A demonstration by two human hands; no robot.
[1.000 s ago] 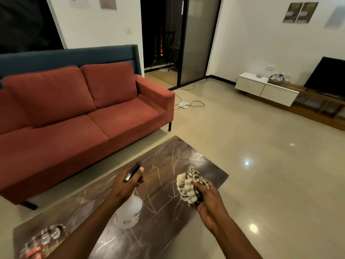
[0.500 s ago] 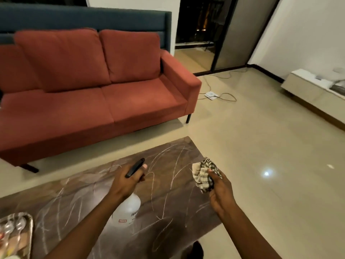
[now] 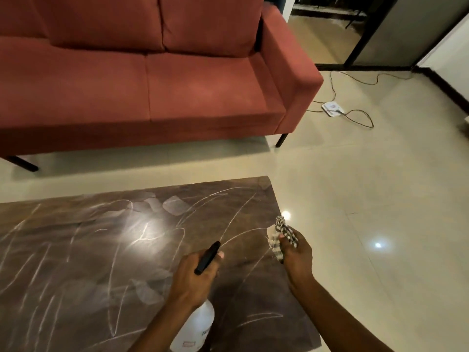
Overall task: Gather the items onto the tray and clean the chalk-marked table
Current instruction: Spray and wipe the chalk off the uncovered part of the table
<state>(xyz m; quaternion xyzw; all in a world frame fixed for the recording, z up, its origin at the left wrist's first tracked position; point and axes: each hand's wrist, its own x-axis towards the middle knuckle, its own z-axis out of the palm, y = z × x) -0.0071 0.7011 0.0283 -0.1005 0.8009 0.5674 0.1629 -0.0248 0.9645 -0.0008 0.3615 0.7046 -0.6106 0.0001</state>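
A dark brown table [image 3: 76,262] fills the lower left, its top covered in white chalk scribbles. My left hand [image 3: 195,278] grips the black trigger head of a white spray bottle [image 3: 195,329], held over the table's right part with the nozzle pointing up and away. My right hand [image 3: 295,255] holds a bunched black-and-white checked cloth [image 3: 281,235] above the table's right edge. The tray is out of view.
A red sofa [image 3: 152,80] stands just beyond the table, with a strip of tiled floor between them. A white power strip [image 3: 333,109] with black cables lies on the floor to the right of the sofa. Glossy tiled floor [image 3: 380,224] extends to the right.
The view has tilted down and shifted right, so the tray at the left has left the frame. Both hands keep their grips; the cloth hand has moved closer to the spray bottle.
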